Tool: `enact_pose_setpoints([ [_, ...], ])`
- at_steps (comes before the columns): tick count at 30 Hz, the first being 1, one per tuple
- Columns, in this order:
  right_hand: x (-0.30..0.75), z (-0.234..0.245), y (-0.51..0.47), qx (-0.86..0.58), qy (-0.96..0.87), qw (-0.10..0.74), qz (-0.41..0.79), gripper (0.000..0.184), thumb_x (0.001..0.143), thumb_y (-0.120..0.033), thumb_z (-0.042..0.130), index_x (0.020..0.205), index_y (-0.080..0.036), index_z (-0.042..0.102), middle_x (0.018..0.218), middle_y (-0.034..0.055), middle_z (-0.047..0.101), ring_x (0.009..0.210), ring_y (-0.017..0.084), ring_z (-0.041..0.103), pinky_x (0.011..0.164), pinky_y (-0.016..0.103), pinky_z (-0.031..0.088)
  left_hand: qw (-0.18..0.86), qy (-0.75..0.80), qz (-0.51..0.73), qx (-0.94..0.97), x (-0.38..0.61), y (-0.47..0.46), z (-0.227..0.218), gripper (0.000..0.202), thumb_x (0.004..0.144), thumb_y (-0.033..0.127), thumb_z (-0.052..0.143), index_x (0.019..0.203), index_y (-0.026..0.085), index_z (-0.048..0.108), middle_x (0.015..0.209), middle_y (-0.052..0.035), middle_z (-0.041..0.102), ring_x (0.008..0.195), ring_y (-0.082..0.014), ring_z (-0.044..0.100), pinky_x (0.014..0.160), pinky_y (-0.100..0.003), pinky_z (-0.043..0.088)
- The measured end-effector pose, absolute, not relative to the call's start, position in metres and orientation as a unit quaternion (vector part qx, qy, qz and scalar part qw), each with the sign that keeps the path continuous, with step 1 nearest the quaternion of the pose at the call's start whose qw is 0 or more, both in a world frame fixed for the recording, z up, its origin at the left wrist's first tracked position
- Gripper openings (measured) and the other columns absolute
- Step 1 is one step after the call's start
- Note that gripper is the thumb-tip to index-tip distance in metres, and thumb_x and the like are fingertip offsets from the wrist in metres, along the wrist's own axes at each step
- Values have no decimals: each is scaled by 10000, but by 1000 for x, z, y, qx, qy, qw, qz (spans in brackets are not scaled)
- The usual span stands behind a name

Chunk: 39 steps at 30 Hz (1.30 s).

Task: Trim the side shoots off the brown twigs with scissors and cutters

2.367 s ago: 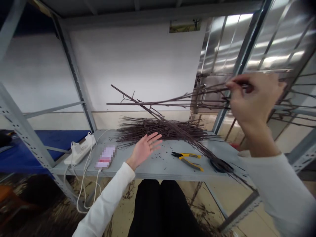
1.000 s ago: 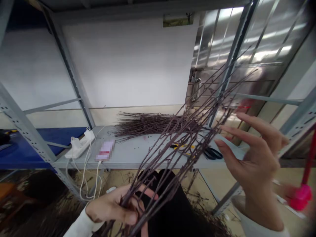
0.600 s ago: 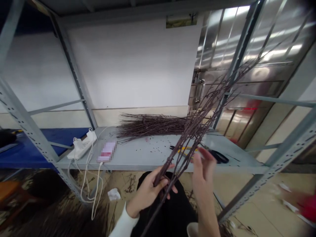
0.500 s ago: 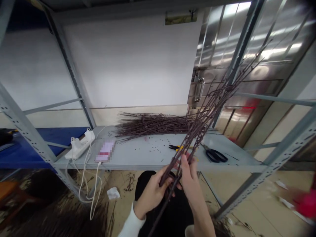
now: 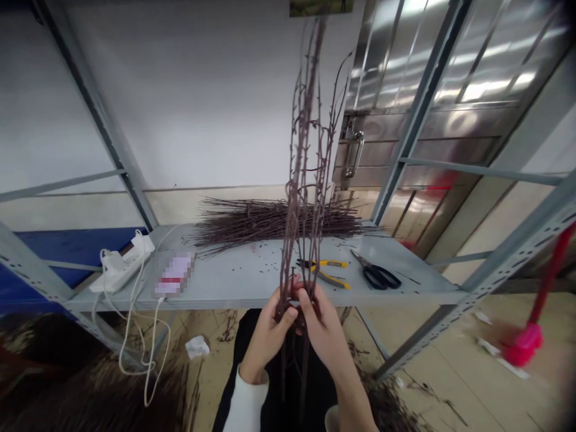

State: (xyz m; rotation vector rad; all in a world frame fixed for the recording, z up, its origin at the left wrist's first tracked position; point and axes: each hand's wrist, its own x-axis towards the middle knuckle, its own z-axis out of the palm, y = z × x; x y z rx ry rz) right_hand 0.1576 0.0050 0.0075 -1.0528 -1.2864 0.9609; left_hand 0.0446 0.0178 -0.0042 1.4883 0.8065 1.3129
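Upright in front of me stands a loose bunch of thin brown twigs (image 5: pixel 294 210), parted into two groups. My left hand (image 5: pixel 273 327) is closed around the lower ends of the left group, thumb across them. My right hand (image 5: pixel 321 318) grips the right group at about the same height, fingers nearly meeting the left hand's. The stem ends hang below both hands in front of my dark clothing. Just beyond the hands on the shelf lie yellow-handled pliers (image 5: pixel 330 279), partly behind the twigs. To their right rest black-handled scissors (image 5: pixel 380 276).
A large pile of twigs (image 5: pixel 243 225) lies along the back of the grey metal shelf (image 5: pixel 243 282). At its left sit a white power strip (image 5: pixel 119 270) and a phone (image 5: pixel 173 273) with trailing cables. Shelf posts flank me. More twigs (image 5: pixel 130 396) and crumpled paper (image 5: pixel 197 347) are on the floor.
The twigs have swung from leaning right to nearly upright and have spread into two groups. My hands have come level and closer together. The view has shifted slightly.
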Motion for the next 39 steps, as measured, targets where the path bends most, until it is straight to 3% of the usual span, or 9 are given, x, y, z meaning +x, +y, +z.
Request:
enact_pose_setpoints([
  [5,160,-15,22,-458,-617,559,311,280,927,-407,402,1014,-206,577,1016,80,620,984,197,586,844,306,480,457,395,530,595,39,24,-20,412,899,372,496,1269,201,559,1285,-97,611,1175,-250,553,1004,-384,433],
  [8,154,-29,31,-505,-615,546,261,296,931,-416,370,984,-206,571,955,80,637,888,197,609,780,301,482,422,439,536,585,43,27,-31,417,910,384,471,1275,196,542,1254,-112,625,1098,-242,602,920,-368,489],
  [14,139,-48,39,-594,-605,495,191,322,935,-458,327,915,-219,542,851,65,662,748,207,630,642,276,440,334,519,546,567,45,30,-42,390,929,398,413,1228,196,561,1233,-110,636,1169,-222,559,1003,-359,409],
  [21,130,-58,43,-589,-561,543,206,318,938,-447,305,816,-215,486,644,16,600,551,169,551,545,253,391,353,521,528,570,49,32,-52,370,933,388,388,1190,188,563,1243,-131,629,1188,-219,551,1015,-364,396],
  [27,126,-66,48,-586,-505,595,220,313,923,-486,328,785,-225,434,573,-28,513,527,154,490,544,254,384,313,608,499,533,57,24,-65,368,945,402,303,1080,174,558,1109,-148,672,1039,-243,624,891,-374,465],
  [31,136,-72,54,-601,-489,595,214,328,913,-509,315,798,-226,431,588,-26,503,554,164,491,555,265,387,340,611,434,568,58,19,-71,377,947,392,281,1025,185,586,1060,-135,692,1007,-239,638,860,-339,466],
  [35,147,-77,56,-612,-490,584,213,337,897,-525,310,790,-227,425,624,-16,511,579,171,501,584,280,398,376,604,372,596,61,17,-75,354,916,398,357,907,205,653,827,-96,745,771,-260,694,685,-318,496],
  [39,149,-76,55,-614,-509,559,225,340,901,-521,289,771,-233,415,604,-35,469,558,164,483,572,275,393,368,623,369,584,68,15,-79,342,909,378,366,959,207,659,894,-114,745,825,-276,691,702,-319,477],
])
